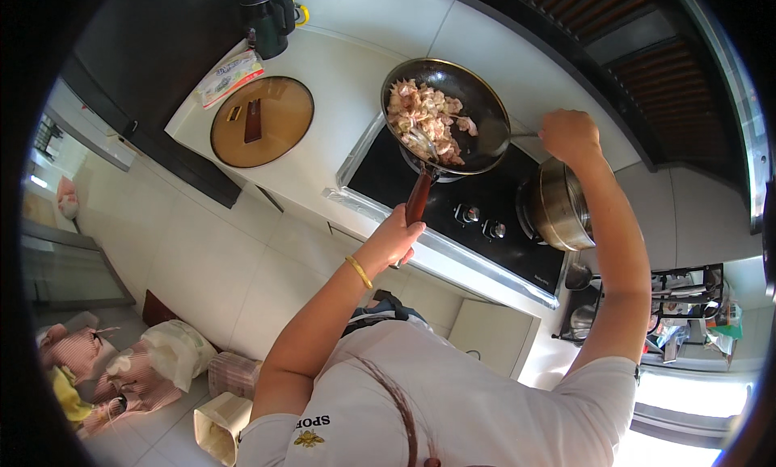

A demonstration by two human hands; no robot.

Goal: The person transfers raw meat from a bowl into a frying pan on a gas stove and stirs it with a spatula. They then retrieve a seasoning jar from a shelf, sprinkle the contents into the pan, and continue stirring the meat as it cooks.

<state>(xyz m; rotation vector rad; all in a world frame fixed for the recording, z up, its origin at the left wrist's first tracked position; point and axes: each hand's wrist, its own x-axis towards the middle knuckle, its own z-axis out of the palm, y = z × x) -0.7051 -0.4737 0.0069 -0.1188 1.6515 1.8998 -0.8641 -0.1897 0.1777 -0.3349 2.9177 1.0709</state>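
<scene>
My left hand (pixel 394 240), with a gold-coloured bangle at its wrist, grips the reddish-brown handle (pixel 418 197) of a dark frying pan (pixel 485 112). The pan is over the left burner of a black gas hob (pixel 388 173). Pale, pinkish chopped meat (pixel 427 112) covers mostly the pan's left side. A shiny metal utensil head (pixel 423 143) rests among the pieces. Beyond the pan's right rim, my right hand (pixel 570 137) is closed around a thin metal handle (pixel 526 135). Whether this handle joins the utensil head in the pan is hard to see.
A metal pot (pixel 555 209) occupies the right burner, under my right forearm. Left on the counter are a glass lid (pixel 273 124), a packet (pixel 230 76) and an electric kettle (pixel 267 21). A range hood (pixel 630 49) overhangs the hob. Bags (pixel 136 376) and a bin (pixel 223 427) stand on the floor.
</scene>
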